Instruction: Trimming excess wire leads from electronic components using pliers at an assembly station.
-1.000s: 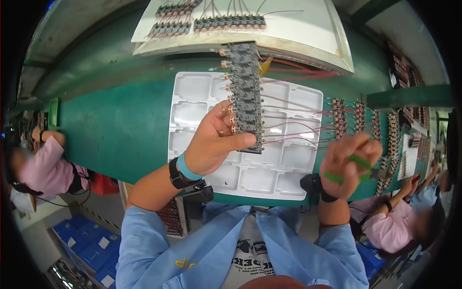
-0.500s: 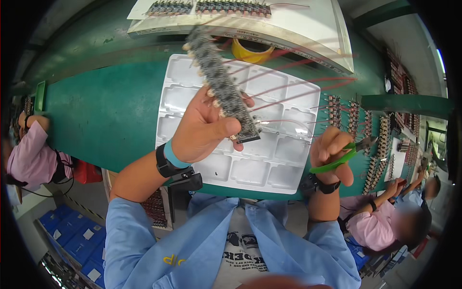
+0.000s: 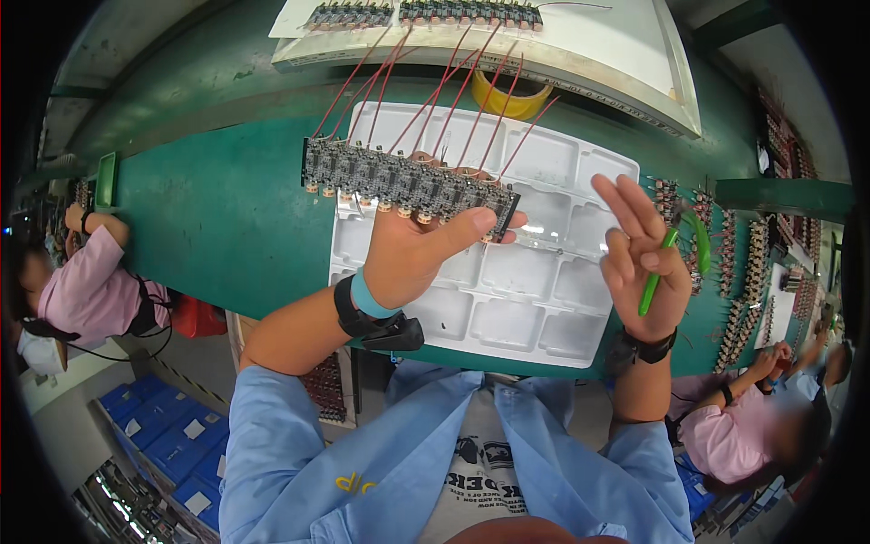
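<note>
My left hand (image 3: 412, 258) grips a long strip of circuit boards (image 3: 399, 177) by its right end, thumb on top and fingers beneath. Several thin red wires stand up and away from the strip's far edge, and small pale round parts line its near edge. Under it lies a white compartment tray (image 3: 521, 276), partly hidden by the strip and my hand. To the right, my right hand (image 3: 660, 304) holds green-handled cutters (image 3: 700, 245) in its curled lower fingers. Its index and middle fingers point up and away, clear of the strip.
A yellow tape roll (image 3: 512, 104) sits behind the tray, against a white-topped stand (image 3: 625, 45) bearing more board strips (image 3: 471, 13). Further board strips (image 3: 752, 272) line the green table (image 3: 208, 208) at right. Co-workers sit at both sides; blue bins (image 3: 172, 444) stand lower left.
The board strip has swung from steeply upright to nearly level, its component face now toward me. My right hand has raised two fingers, and the cutters have turned in its hold.
</note>
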Demonstrator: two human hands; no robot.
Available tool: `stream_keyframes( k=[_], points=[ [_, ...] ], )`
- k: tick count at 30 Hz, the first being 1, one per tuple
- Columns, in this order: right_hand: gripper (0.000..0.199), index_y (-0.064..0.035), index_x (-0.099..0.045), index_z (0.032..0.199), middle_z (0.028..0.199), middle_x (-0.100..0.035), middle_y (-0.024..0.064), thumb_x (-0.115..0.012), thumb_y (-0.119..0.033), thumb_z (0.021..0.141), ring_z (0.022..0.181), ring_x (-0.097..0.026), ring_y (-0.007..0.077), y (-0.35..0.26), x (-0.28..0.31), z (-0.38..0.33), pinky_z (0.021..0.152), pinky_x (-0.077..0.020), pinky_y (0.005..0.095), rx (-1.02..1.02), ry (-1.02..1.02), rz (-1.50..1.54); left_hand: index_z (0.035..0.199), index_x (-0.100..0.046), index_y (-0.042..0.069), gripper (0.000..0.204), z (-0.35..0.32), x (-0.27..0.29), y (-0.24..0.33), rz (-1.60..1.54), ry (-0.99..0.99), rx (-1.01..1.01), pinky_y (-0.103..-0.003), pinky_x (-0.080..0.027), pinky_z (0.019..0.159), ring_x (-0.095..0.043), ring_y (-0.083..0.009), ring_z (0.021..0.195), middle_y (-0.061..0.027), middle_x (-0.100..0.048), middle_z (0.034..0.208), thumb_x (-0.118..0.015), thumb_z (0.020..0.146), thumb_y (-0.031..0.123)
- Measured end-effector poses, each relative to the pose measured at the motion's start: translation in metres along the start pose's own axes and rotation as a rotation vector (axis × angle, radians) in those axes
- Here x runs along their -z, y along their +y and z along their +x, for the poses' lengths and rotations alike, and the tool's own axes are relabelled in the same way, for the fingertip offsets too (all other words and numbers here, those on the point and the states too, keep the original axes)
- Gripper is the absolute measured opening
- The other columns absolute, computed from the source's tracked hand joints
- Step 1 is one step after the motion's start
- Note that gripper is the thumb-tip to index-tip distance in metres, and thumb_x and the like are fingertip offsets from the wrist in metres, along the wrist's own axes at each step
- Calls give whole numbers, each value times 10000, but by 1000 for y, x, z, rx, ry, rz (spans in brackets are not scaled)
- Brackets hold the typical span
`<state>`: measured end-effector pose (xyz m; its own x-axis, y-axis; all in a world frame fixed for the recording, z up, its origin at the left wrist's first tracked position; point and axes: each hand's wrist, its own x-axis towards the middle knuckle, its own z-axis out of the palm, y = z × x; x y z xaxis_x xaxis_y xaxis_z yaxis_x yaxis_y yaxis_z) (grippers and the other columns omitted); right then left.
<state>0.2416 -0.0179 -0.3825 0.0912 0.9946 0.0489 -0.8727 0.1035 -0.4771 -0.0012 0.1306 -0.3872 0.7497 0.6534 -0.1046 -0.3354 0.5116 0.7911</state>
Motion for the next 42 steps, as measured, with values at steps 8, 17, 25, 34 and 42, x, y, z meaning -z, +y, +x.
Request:
stream_keyframes(
  k=[8, 17, 25, 34, 42],
  points=[
    [861, -48, -286, 1624, 1630, -327, 302, -520, -19, 796, 1506, -357, 446, 2, 25, -8, 1222, -166, 726, 74, -270, 32, 1453, -356, 66, 509, 6, 1, -8, 92, -9, -57, -559, -585, 966, -675, -415, 1170, -201, -584, 1357, -597, 1004, 49],
    [801, -81, -308, 1613, 1594, -410, 246, -543, -48, 848, 1514, -332, 451, 2, -6, -5, 1181, -180, 798, -19, -142, 73, 1540, -265, 69, 592, 6, 2, -9, -69, -133, 12, -587, -565, 987, -648, -439, 1210, -199, -569, 1399, -560, 1030, 129],
    [544, -20, -474, 1440, 1084, -599, 144, -543, -133, 912, 987, -606, 279, 5, -7, -2, 811, -535, 495, -80, -87, 71, 1535, -247, 8, 606, 3, -1, -8, -14, -160, -15, -525, -560, 1024, -627, -411, 1260, -205, -528, 1406, -554, 1013, 0],
    [225, -28, -537, 1015, 766, -452, 7, -638, -206, 922, 645, -393, 100, 8, 2, -5, 541, -295, 250, -91, 242, -208, 1544, -242, 15, 717, 3, -3, -10, 62, -201, -41, -460, -560, 1027, -649, -343, 1246, -187, -521, 1404, -621, 945, -88],
    [257, 9, -573, 1003, 720, -465, -8, -694, -190, 894, 584, -348, 77, 19, -6, -7, 512, -256, 261, -163, 188, -586, 1564, -191, 20, 764, 0, -5, -5, 189, -183, 8, -514, -563, 1025, -662, -385, 1216, -201, -539, 1402, -628, 943, -59]
  ],
)
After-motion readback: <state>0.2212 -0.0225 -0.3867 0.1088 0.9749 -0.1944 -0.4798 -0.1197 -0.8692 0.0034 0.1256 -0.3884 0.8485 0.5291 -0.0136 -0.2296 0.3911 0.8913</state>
